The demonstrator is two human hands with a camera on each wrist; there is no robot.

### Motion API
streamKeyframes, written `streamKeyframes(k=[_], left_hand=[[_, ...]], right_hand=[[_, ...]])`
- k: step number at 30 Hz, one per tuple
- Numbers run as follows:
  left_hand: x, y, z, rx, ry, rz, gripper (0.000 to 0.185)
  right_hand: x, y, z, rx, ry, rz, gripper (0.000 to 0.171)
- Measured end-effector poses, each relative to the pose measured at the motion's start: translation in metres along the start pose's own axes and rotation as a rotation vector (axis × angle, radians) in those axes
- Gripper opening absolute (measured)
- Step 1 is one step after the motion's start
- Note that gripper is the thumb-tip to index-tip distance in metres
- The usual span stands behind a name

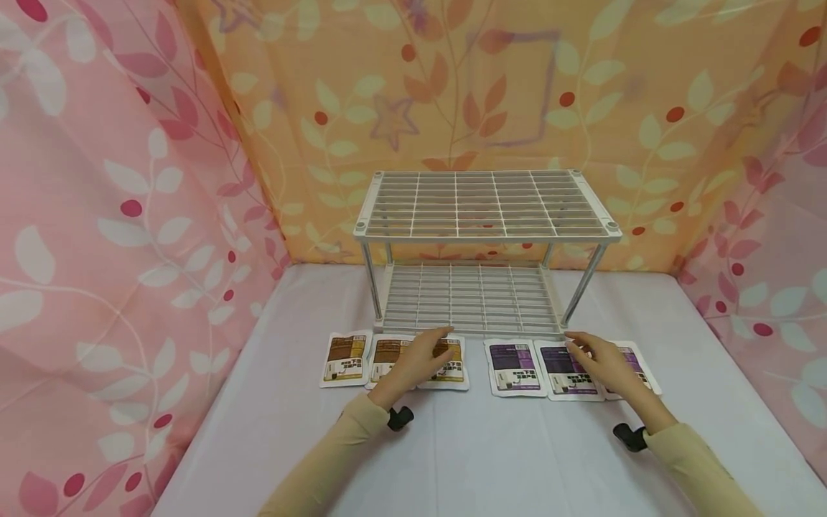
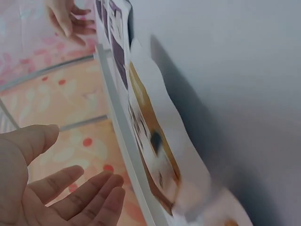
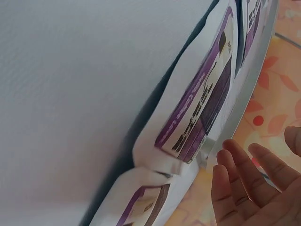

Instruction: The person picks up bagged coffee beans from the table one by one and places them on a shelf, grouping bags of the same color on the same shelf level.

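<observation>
Six flat pouches lie in a row on the white table [image 1: 491,459], in front of a white two-tier wire rack [image 1: 484,208]. The three on the left are brown [image 1: 346,359] and the three on the right are purple [image 1: 513,368]. My left hand [image 1: 423,355] hovers over the middle and right brown pouches with its fingers straight and holds nothing. In the left wrist view the open palm [image 2: 61,197] sits beside a brown pouch [image 2: 155,141]. My right hand [image 1: 597,359] hovers over the middle and right purple pouches, relaxed and empty. Its fingers [image 3: 254,183] are spread near a purple pouch [image 3: 202,113].
Both rack shelves are bare, and the lower shelf's front edge [image 1: 472,332] lies just beyond the pouches. Floral cloth walls, pink [image 1: 116,215] at the sides and orange [image 1: 452,86] behind, close in the table. Bare tabletop lies in front of the pouches.
</observation>
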State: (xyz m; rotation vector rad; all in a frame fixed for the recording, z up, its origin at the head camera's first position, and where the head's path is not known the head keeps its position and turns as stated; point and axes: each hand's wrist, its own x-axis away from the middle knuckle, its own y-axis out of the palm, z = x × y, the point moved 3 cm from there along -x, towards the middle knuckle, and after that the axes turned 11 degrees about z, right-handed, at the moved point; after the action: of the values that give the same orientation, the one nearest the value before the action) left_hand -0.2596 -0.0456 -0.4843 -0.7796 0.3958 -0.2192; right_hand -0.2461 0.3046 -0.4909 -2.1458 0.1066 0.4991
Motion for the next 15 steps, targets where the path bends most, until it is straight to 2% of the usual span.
streamKeyframes(k=[6,12,15], left_hand=[[-0.003,0.015,0.014,0.001,0.031,-0.034,0.049],[-0.003,0.031,0.028,0.024,0.046,-0.124,0.05],[-0.005,0.038,0.034,0.038,0.027,-0.157,0.052]], right_hand=[[-0.001,0.008,-0.004,-0.025,0.023,-0.051,0.039],[0.002,0.016,-0.008,-0.05,0.013,-0.062,0.038],[0.003,0.021,-0.011,-0.066,0.003,-0.062,0.036]])
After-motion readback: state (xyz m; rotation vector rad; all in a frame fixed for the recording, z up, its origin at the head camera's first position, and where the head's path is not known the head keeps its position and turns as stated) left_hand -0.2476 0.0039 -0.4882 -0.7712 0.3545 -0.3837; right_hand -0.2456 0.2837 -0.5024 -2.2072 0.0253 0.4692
